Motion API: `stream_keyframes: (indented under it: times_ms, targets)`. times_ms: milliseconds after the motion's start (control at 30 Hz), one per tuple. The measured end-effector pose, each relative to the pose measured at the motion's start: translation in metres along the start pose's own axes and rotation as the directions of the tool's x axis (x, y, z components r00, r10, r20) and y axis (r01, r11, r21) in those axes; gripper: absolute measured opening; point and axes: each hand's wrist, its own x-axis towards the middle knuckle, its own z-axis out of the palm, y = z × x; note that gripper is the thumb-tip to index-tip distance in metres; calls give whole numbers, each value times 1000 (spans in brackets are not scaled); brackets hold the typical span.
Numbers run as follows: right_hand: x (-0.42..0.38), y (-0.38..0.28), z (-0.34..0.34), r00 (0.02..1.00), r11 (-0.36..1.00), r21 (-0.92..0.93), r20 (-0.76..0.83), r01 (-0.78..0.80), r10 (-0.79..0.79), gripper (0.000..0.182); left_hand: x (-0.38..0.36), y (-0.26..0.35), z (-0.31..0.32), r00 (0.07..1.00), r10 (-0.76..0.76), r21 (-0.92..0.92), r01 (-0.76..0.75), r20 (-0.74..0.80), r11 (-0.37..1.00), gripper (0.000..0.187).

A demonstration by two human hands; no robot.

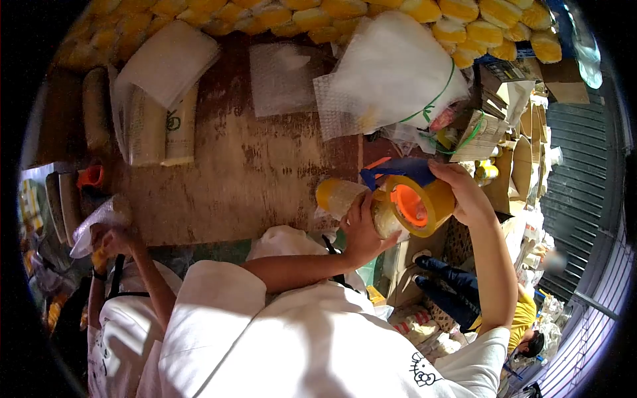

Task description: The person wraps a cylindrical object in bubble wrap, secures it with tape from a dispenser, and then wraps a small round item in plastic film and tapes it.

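My right hand (468,194) grips a blue tape dispenser (410,167) that carries a large roll of yellow tape (434,202) with an orange core. Below and left of the dispenser, my left hand (365,233) closes around a yellow-ended bundle (342,197) in bubble wrap. The bundle lies at the near edge of the wooden table (219,199). The roll overlaps its right end in this view.
Yellow wrapped bundles (308,20) are piled along the far side. Bubble wrap sheets (282,79) and a large white plastic bag (395,69) lie on the table. A co-worker's hands (113,242) hold wrapping at left. Cardboard boxes (521,152) and another person (524,318) are at right.
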Motion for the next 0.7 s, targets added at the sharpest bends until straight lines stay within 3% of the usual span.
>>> stream_keyframes:
  times_ms: [433,533,633,700]
  targets:
    - [-13,16,-12,999,999,-10,5,-46,46,22,2,2,-3,998,-24,4,23,55,1000,89]
    - [-15,19,-13,999,999,38,-36,-6,8,21,4,1,-3,999,-16,0,16,42,1000,83]
    - [-23,19,-13,996,996,20,-44,-82,82,21,4,-2,-2,998,-22,-14,23,55,1000,83]
    - [-28,22,-10,989,997,33,-131,-70,74,23,5,-1,-3,999,-20,-21,21,50,1000,83]
